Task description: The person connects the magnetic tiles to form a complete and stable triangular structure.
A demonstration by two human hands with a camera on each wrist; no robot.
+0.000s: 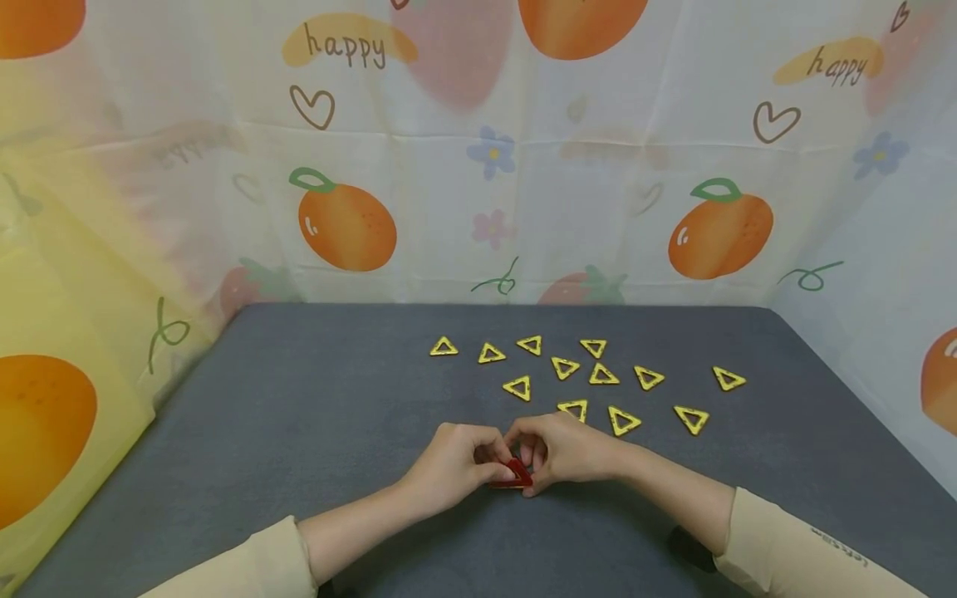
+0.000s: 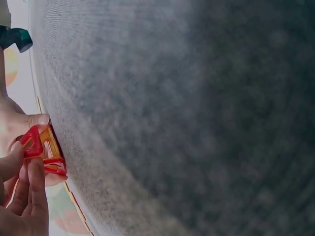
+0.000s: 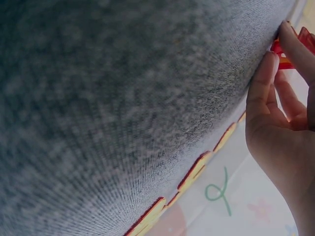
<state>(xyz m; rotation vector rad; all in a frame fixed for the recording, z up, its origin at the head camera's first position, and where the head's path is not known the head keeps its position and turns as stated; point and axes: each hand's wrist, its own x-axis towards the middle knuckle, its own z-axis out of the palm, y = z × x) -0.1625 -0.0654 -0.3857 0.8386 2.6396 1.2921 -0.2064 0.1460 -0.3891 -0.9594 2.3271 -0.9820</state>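
A: Nearest the camera: left cream cloth sleeve [image 1: 247,561] and right cream cloth sleeve [image 1: 800,540]. Beyond them?

B: Left hand [image 1: 452,465] and right hand [image 1: 576,453], meeting at centre. Between them, a small cluster of hollow red and orange-yellow triangular pieces, plastic by its sheen [image 1: 523,473].

A: State of the fingers?

B: Both sets pinching the cluster, left from its left side, right from its right corner. Neither hand is nearer; both touch it.

A: Orientation?

B: Near edge runs left to right, roughly along the line joining the hands. Left wrist view: one red triangle tilted up from the orange-yellow part. Contact with the dark grey surface [image 1: 336,382]: cannot tell.

A: Farther out?

B: Twelve hollow yellow triangles, scattered and lying flat; the closest [image 1: 581,407] is just past the right hand, partly covered by it. Last, a white fruit-printed cloth backdrop [image 1: 434,216].
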